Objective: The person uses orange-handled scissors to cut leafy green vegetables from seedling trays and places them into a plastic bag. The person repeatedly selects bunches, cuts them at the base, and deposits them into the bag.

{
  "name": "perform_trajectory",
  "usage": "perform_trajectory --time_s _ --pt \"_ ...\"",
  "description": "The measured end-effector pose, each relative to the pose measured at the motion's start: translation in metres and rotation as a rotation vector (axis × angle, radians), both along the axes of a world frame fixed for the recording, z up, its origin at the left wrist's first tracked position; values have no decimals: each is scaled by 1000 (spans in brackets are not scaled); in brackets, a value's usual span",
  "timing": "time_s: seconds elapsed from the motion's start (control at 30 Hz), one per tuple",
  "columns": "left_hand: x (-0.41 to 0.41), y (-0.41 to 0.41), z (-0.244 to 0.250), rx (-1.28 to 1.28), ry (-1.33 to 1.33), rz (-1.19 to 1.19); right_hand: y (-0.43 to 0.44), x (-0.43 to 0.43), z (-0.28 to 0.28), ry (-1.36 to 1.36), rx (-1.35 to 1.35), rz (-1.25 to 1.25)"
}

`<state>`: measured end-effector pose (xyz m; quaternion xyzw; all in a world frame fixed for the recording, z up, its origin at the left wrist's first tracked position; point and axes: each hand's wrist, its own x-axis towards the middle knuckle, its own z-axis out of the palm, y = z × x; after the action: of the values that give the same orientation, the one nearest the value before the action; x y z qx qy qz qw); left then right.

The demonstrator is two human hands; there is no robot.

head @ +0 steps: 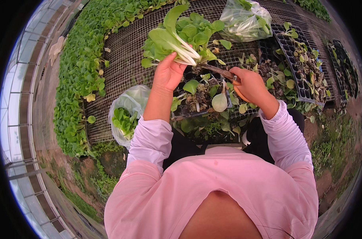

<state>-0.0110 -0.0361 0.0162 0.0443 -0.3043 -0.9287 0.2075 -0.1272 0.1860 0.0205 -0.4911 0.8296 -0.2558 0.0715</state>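
Observation:
My left hand (170, 71) is closed around a small bunch of leafy greens (181, 47), its white stems pointing down to the right. In my right hand (251, 85) is a pair of scissors (221, 71) with orange handles and rusty blades. The blade tips lie beside the cut ends of the stems; whether they touch cannot be made out. Under both hands sits a black seedling tray (184, 112) with soil plugs, stubs and a few loose leaves (219, 102). Uncut greens (195, 31) stand just behind the bunch.
A clear plastic bag of cut greens (246, 24) rests at the back, and another open bag (121, 116) at the left. Used seedling trays (297, 65) with wilted plants lie to the right. Dense seedlings (76, 89) border the mesh bench (121, 59).

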Motion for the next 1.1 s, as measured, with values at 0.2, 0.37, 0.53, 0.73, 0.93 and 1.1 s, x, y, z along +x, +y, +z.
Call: perform_trajectory --time_s 0.2,0.37,0.53,0.73,0.93,1.1 --pt "3 -7 1 170 65 -14 15 -5 -5 80 382 135" --pt "9 -21 0 348 314 -110 12 -7 -4 -7 263 195" --pt "46 -49 22 65 241 112 5 -7 -2 67 284 190" --pt "178 -109 45 -553 -207 758 1 3 0 5 257 189" --pt "295 -111 -6 -223 -619 1249 -15 17 -3 -5 325 186" --pt "330 -77 -89 362 -542 1291 -39 21 -29 -391 79 38"
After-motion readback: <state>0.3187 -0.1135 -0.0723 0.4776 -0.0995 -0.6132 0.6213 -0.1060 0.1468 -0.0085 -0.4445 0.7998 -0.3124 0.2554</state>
